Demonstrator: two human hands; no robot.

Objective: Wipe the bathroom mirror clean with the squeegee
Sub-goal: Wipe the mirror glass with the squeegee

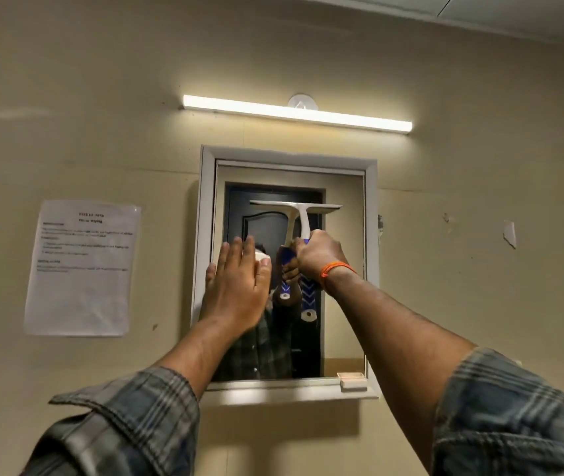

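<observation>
Plaid sleeves nearest the lens, both forearms raised toward the wall. Mirror recessed in a pale frame, lit from above by a tube light; printed notice taped well to the left of the frame; small soap-like block on the sill at the lower right corner, identity uncertain.

Left hand: fingers straight and together, palm flat against the left part of the glass and the frame edge, gripping nothing; a whitish patch beside the fingertips, too unclear to name.

Right hand: fingers curled tightly round the blue-and-white handle of the squeegee; orange thread at the wrist. Blade horizontal, seemingly against the glass in the upper middle of the mirror, handle hanging below; doubled by its reflection.

Step in hand, as judged: a downward stroke begun high on the pane. For a clean result: blade edge kept level and in full contact, even pressure through the wrist, one unbroken pull to the sill, successive strokes overlapped slightly. Bracing palm best lifted off the glass before its strip is wiped, to avoid a fresh print. Strip above the blade possibly unwiped; worth starting the following stroke at the top edge.
</observation>
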